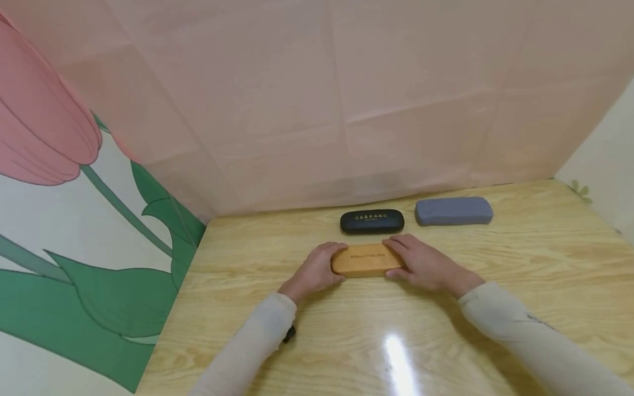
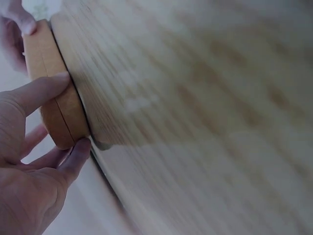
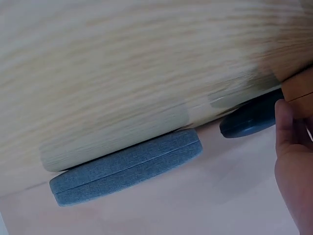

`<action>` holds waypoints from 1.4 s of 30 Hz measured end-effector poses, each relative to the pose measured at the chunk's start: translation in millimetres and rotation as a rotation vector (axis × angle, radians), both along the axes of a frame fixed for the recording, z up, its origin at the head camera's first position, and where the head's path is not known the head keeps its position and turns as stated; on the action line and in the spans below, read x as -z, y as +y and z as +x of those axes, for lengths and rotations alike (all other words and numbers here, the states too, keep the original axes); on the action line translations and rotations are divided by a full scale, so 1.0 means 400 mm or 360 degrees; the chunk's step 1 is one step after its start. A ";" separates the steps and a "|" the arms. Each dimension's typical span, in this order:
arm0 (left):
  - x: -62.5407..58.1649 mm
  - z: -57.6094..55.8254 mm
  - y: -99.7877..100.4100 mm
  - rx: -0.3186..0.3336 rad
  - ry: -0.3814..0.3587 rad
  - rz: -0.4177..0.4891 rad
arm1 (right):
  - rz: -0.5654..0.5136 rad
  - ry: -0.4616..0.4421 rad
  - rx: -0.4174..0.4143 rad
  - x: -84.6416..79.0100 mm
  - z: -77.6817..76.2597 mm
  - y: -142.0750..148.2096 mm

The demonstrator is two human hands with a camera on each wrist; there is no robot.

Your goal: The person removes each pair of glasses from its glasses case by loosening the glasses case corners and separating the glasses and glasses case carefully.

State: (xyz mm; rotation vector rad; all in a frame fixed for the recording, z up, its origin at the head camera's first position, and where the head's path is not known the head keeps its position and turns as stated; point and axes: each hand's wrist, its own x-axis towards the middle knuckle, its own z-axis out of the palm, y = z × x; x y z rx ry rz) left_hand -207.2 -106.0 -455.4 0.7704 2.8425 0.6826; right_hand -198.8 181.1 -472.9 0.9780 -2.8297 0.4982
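A tan glasses case (image 1: 367,264) with small dark lettering on its lid lies closed on the wooden table, in the middle of the head view. My left hand (image 1: 319,269) grips its left end, thumb on the near side and fingers round the end and far side. At the other end my right hand (image 1: 426,265) holds it, with the thumb at the near corner and the fingers at the far one. In the left wrist view a thin seam runs along the side of the tan case (image 2: 56,95). Both palms stay outside its ends.
Just behind the tan case lies a black glasses case (image 1: 372,221) with gold characters. A blue-grey fabric glasses case (image 1: 453,211) sits to its right, near the pink cloth (image 1: 297,110) at the table's back edge. Something small and black (image 1: 289,334) shows by the left sleeve.
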 end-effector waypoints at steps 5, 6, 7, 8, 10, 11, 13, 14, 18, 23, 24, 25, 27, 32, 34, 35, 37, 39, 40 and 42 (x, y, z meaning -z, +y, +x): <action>0.001 -0.003 -0.002 -0.0012 -0.0013 0.0011 | 0.0012 0.0046 -0.0041 0.005 -0.009 0.000; 0.001 -0.005 -0.002 -0.0008 -0.0013 0.0018 | 0.0011 0.0064 -0.0046 0.007 -0.011 0.001; 0.003 -0.006 -0.002 -0.0005 -0.0012 0.0025 | 0.0010 0.0077 -0.0051 0.007 -0.012 0.002; 0.005 -0.008 -0.002 -0.0002 -0.0011 0.0030 | 0.0009 0.0085 -0.0054 0.008 -0.013 0.003; 0.008 -0.011 -0.002 0.0005 -0.0006 0.0038 | 0.0006 0.0087 -0.0060 0.008 -0.017 0.006; 0.009 -0.013 -0.002 0.0007 -0.0001 0.0041 | 0.0006 0.0077 -0.0063 0.007 -0.018 0.007; 0.011 -0.014 -0.004 0.0005 0.0000 0.0050 | 0.0008 0.0040 -0.0064 0.004 -0.021 0.009; 0.011 -0.015 -0.005 0.0003 -0.0004 0.0056 | 0.0006 0.0028 -0.0064 0.004 -0.022 0.010; 0.009 -0.016 -0.007 -0.0016 -0.0032 0.0080 | 0.0005 0.0003 -0.0064 0.002 -0.028 0.011; 0.005 -0.017 -0.006 -0.0047 -0.0058 0.0090 | -0.0010 -0.0028 -0.0057 -0.004 -0.030 0.009; 0.004 -0.017 -0.006 -0.0051 -0.0064 0.0094 | -0.0014 -0.0042 -0.0048 -0.004 -0.031 0.009; 0.004 -0.018 -0.005 -0.0058 -0.0072 0.0100 | -0.0014 -0.0056 -0.0037 -0.004 -0.032 0.009; 0.003 -0.018 -0.004 -0.0066 -0.0094 0.0114 | -0.0020 -0.0082 -0.0016 -0.003 -0.034 0.010; 0.001 -0.022 0.001 -0.0073 -0.0119 0.0107 | -0.0033 -0.0098 -0.0009 -0.004 -0.040 0.013; 0.000 -0.023 0.003 -0.0081 -0.0120 0.0111 | -0.0044 -0.0104 -0.0013 -0.008 -0.042 0.013; 0.001 -0.024 0.003 -0.0090 -0.0124 0.0119 | -0.0045 -0.0108 -0.0013 -0.009 -0.044 0.014; 0.001 -0.025 0.003 -0.0113 -0.0139 0.0148 | -0.0051 -0.0129 -0.0007 -0.012 -0.048 0.013; 0.001 -0.028 0.003 -0.0133 -0.0157 0.0172 | -0.0060 -0.0159 0.0013 -0.014 -0.052 0.011; 0.001 -0.028 0.003 -0.0141 -0.0165 0.0184 | -0.0070 -0.0171 0.0021 -0.014 -0.054 0.010; 0.001 -0.029 0.001 -0.0153 -0.0194 0.0190 | -0.0096 -0.0191 0.0030 -0.015 -0.059 0.006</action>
